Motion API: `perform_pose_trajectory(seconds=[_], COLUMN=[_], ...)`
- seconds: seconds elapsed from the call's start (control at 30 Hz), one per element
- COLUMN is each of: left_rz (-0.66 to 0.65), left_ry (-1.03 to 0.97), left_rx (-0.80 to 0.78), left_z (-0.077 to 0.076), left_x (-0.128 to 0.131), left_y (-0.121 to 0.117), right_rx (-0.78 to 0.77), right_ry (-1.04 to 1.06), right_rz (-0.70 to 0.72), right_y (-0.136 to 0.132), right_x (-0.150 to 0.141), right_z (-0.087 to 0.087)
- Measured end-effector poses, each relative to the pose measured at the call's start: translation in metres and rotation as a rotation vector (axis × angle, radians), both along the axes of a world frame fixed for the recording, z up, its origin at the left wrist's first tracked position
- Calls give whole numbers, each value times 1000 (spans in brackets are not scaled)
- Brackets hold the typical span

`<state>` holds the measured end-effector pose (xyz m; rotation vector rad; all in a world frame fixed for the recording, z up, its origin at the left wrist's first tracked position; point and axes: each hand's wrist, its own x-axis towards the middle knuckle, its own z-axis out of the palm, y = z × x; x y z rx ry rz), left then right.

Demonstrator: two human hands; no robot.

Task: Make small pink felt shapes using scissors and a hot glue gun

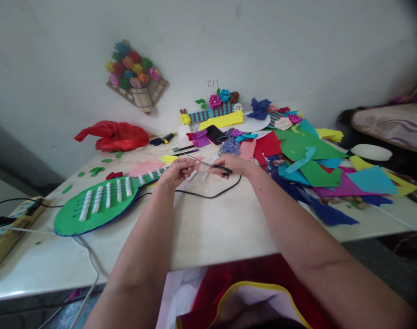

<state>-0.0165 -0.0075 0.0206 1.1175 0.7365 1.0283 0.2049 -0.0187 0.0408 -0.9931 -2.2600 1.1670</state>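
Observation:
Both my hands are stretched out over the white table [201,228]. My right hand [234,165] is closed round the dark handles of a pair of scissors [208,164], whose blades point left. My left hand [177,172] is pinched shut at the blade tips, on something too small to make out. A green paper guitar [102,203] with white strips lies just left of my left hand. A black cable [208,195] loops on the table below my hands.
Coloured paper sheets and scraps [314,169] are piled at the right. Paper flowers [225,107], a phone [215,134] and pens [184,150] lie behind my hands. A red plastic bag [115,135] sits at the back left, a power strip [13,219] at the left edge.

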Motion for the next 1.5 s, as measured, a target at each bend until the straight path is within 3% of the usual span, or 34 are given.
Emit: perform_pose_trajectory(seconds=[0.3,0.97,1.33,1.43,1.5], left_rz=[-51,11,-69,-63,-35], left_ry=[10,1,-40,-44,-59], left_rx=[-34,2,101,76,56], left_z=[0,-2,-6,-5,-6], left_x=[-2,-2,-2,0,1], left_y=[1,0,-2,0,2], right_rx=[21,48,105,144,218], right_ry=[-8,25,360,260,71], right_rz=[10,-99,-509,-691,-818], right_y=[-3,-1,20,25,26], right_x=[-1,3,9,16,24], right_z=[3,4,-7,-7,-7])
